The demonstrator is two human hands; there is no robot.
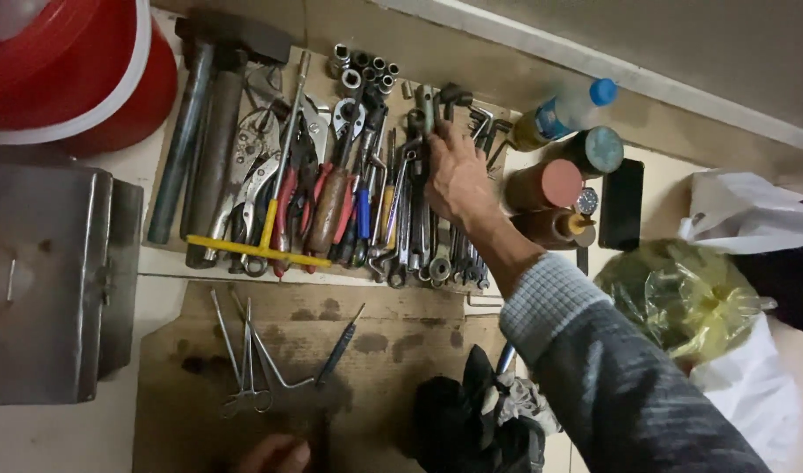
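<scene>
My right hand (457, 178) reaches out in a grey sleeve over a row of metal wrenches (416, 229) laid on cardboard. Its fingers close around one upright wrench (426, 112) near the top of the row. At the bottom edge my left hand (274, 455) shows only in part, resting on a stained brown board (384, 324); nothing is visible in it. Close above the left hand lie thin metal forceps (246, 385) and a small dark screwdriver (338, 348).
Pliers and screwdrivers (318, 201), a hammer (200, 114) and sockets (362, 70) fill the cardboard. A metal box (51, 280) and red bucket (69, 70) stand at left. Bottles and cans (559, 166), a dark phone (621, 204), a yellow bag (682, 293) and a black cloth (463, 420) lie at right.
</scene>
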